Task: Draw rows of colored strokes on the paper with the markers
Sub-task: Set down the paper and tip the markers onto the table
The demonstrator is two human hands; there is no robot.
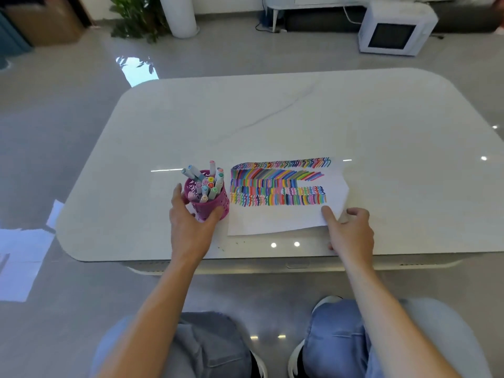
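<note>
Paper (272, 219) lies on the near part of the white table (300, 118), right of centre, its right edge lifted a little. Five rows of coloured strokes (278, 186) fill its far half; the near half is blank.

Markers (207, 184) stand capped ends up in a pink cup (215, 208) that touches the paper's left edge. Several lean out to the far left.

Left hand (191, 225) grips the cup from the near side, fingers curled round its left wall and thumb on the right wall. It covers the cup's near wall.

Right hand (351, 233) pinches the paper's near right corner. The thumb lies on top of the sheet; the fingers curl just past the edge. It hides the corner itself.

Surroundings: glossy grey floor. A white box (395, 28) with a dark front sits far right. A plant (136, 17) stands far left beside a white column (180, 15). Loose sheets (21, 263) lie on the floor, left of the table. Knees in jeans (341, 336) show at the near edge.
</note>
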